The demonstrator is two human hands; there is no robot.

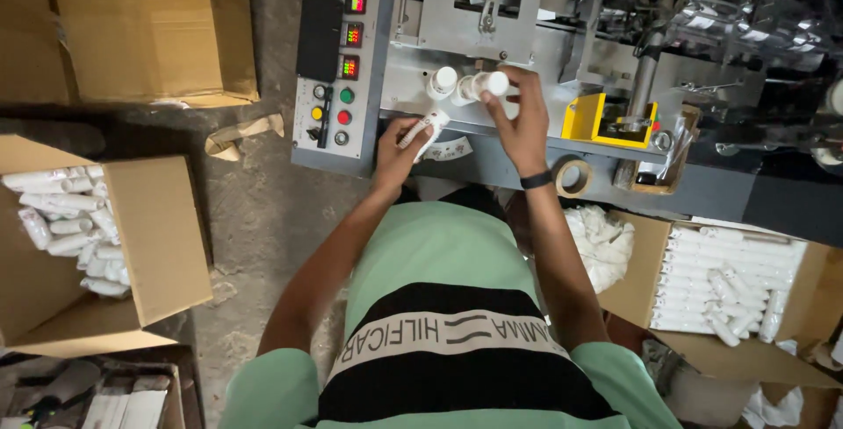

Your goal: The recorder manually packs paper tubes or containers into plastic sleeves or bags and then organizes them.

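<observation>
At the frame's upper middle, the left hand [397, 146] pinches a white tube [424, 127] over the worktop [492, 165]; the right hand [524, 117] grips a white bottle [481, 86] beside another bottle [442, 82].

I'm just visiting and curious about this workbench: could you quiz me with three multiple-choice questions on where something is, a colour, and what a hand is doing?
1. Where does the tape roll lie?
A. on the floor
B. on the machine's ledge, right of the right hand
C. in the left box

2. What colour is the small bin on the machine?
A. yellow
B. blue
C. white

3. What is the right hand doing?
A. resting empty
B. gripping a white bottle
C. pressing a button

Answers: 1 B, it sits on the ledge beyond the wrist; 2 A, its walls are bright yellow; 3 B, its fingers close around the white bottle.
</observation>
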